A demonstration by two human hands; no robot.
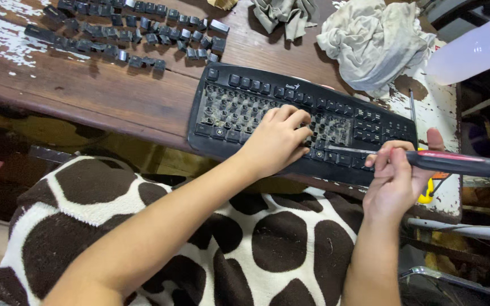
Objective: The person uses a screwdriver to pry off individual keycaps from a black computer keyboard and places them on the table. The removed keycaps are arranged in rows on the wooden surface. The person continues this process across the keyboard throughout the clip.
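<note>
Prying keycaps off the black plastic computer keyboard with my screwdriver.

I steady the keyboard, which lies at the near edge of the worn wooden desk above my brown-and-white spotted blanket, by pressing my left hand flat on its stripped, dusty middle section, fingers curled down and holding nothing. My right hand has its grip closed fully around the black-and-red handled screwdriver, the thin shaft pointing left toward the bottom key row. To do this well I judge the tip should slide low under a cap's edge and lever gently, with the left hand bearing down. The removed black keycaps lie in rows at the desk's far side, near the crumpled grey cloth.
</note>
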